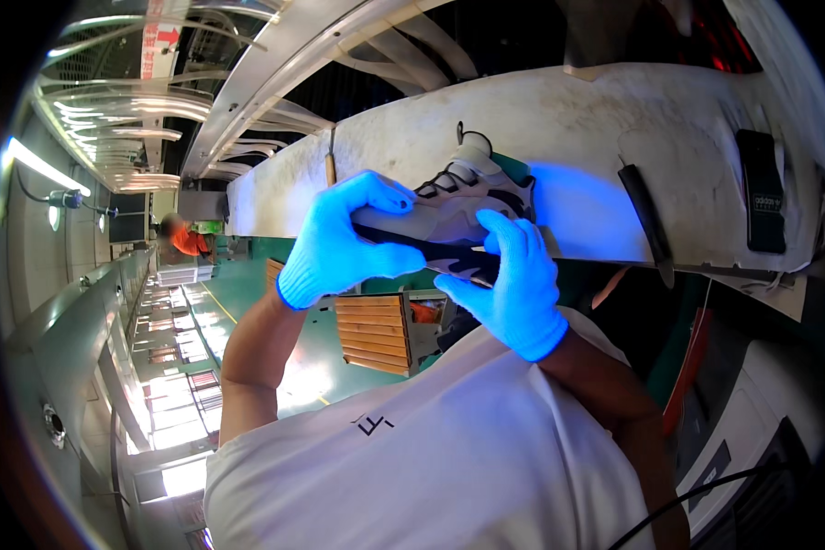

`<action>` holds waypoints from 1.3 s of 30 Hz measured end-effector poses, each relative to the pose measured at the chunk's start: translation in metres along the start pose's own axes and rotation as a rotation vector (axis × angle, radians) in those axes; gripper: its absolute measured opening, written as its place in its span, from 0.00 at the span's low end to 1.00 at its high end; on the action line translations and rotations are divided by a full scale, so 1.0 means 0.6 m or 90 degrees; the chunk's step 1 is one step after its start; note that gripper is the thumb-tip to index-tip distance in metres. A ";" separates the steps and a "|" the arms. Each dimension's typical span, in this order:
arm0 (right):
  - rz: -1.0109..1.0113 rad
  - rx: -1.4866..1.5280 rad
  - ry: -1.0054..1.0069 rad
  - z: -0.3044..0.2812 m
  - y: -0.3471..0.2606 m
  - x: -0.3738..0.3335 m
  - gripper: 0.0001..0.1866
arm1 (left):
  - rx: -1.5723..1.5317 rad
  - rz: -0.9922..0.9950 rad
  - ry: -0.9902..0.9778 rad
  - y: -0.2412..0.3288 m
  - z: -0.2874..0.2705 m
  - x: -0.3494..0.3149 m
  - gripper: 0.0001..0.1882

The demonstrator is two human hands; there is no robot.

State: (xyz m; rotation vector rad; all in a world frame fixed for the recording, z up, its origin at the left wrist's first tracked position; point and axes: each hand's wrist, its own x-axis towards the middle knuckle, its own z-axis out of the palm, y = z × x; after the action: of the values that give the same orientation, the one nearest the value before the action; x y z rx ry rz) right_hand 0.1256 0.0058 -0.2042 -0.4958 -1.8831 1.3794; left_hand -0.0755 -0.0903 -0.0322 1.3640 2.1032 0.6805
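Note:
A sneaker (440, 203) in light grey and black, with dark laces and a pull loop at its heel, lies between my hands at the bench's near edge. Its toe points left, and its dark sole side is turned toward me. My left hand (346, 240), in a glove lit bright blue, wraps round the toe, fingers over the top and thumb along the sole. Further right, my right hand (520, 286), gloved alike, pinches the sole edge near the midfoot and heel. Part of the sole is hidden behind the fingers.
Blue light falls on the stained white bench (587, 119). To the right lie a black-handled knife (646, 220) and a flat black case-like object (761, 192). A wooden-handled tool (330, 169) lies at left. Below stands a slatted wooden rack (372, 332); a person in orange (189, 241) is far off.

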 end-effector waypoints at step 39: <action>-0.076 -0.093 -0.084 0.036 -0.001 0.023 0.58 | 0.273 -0.277 -0.288 0.007 0.013 0.076 0.46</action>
State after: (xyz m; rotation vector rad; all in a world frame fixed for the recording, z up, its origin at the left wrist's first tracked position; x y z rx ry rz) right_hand 0.1004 0.0013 -0.2023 -0.3632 -2.0959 1.2289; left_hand -0.0831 -0.0457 -0.0428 1.0670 2.1172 -0.2502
